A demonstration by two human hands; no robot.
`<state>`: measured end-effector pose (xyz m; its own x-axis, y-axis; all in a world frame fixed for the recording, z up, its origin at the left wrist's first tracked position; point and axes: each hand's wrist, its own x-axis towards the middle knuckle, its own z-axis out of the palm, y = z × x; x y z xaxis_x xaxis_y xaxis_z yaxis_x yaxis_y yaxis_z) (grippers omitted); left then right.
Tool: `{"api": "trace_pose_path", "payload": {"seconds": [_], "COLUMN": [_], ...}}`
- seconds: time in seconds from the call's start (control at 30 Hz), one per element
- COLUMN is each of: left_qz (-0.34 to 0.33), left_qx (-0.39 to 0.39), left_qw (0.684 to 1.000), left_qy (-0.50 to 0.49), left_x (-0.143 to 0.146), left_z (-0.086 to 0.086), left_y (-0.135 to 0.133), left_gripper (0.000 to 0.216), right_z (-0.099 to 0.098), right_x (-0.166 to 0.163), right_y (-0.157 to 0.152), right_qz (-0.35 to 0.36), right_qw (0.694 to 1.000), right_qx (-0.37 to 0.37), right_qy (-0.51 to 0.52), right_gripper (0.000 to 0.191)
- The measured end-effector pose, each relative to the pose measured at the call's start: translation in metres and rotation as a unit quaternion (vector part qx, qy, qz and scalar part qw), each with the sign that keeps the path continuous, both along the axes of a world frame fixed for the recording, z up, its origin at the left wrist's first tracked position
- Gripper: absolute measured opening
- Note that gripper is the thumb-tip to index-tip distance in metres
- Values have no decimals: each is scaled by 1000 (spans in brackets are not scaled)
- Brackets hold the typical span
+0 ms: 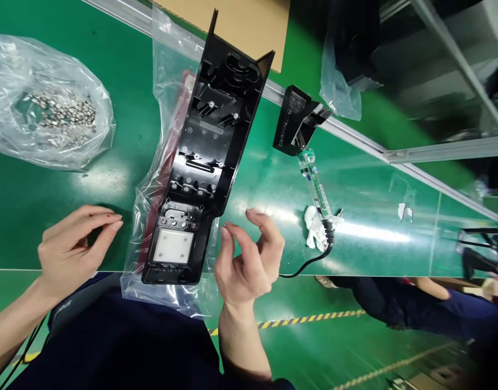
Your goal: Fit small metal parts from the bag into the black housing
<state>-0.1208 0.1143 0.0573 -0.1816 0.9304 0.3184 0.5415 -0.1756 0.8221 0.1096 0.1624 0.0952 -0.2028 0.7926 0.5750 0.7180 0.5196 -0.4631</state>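
Note:
A long black plastic housing [210,146] lies inside-up on a clear plastic bag [168,86] on the green bench [354,238], with a white pad [172,246] at its near end. My left hand [72,246] hovers left of the housing, fingers curled and apart, holding nothing visible. Just right of the housing's near end, my right hand [249,260] is raised with thumb and fingers loosely bent; whether something small sits between the fingertips cannot be made out.
A clear bag of small metal parts [50,108] sits far left. A clear-bodied tool with a black cord [316,187] lies right of centre beside a white cloth [316,227] and a black holder [295,122]. Cardboard [241,21] lies at the back. Another person's legs [403,306] are at the right.

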Motion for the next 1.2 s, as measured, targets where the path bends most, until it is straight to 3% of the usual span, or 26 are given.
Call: {"api": "trace_pose_path", "payload": {"seconds": [0.23, 0.5, 1.0, 1.1, 1.2], "left_qz": [-3, -4, 3, 13, -13], "left_qx": [13, 17, -7, -47, -99], "left_qw": [1000, 1000, 1000, 996, 964], "left_qy": [-13, -21, -25, -79, -247], "left_x": [2, 0, 0, 2, 8], "left_z": [2, 2, 2, 8, 18], "left_y": [4, 4, 0, -4, -3], "left_gripper": [10, 13, 11, 10, 16], "right_z": [-3, -7, 4, 5, 1], "right_x": [-19, -18, -9, -3, 12], "right_y": [19, 24, 7, 6, 5], "right_qz": [21, 17, 11, -20, -64], "right_qw": [989, 978, 990, 998, 996], "right_qx": [-21, -48, -39, 2, 66], "right_qy": [-145, -202, -137, -60, -5], "right_gripper": [20, 29, 13, 7, 5]}}
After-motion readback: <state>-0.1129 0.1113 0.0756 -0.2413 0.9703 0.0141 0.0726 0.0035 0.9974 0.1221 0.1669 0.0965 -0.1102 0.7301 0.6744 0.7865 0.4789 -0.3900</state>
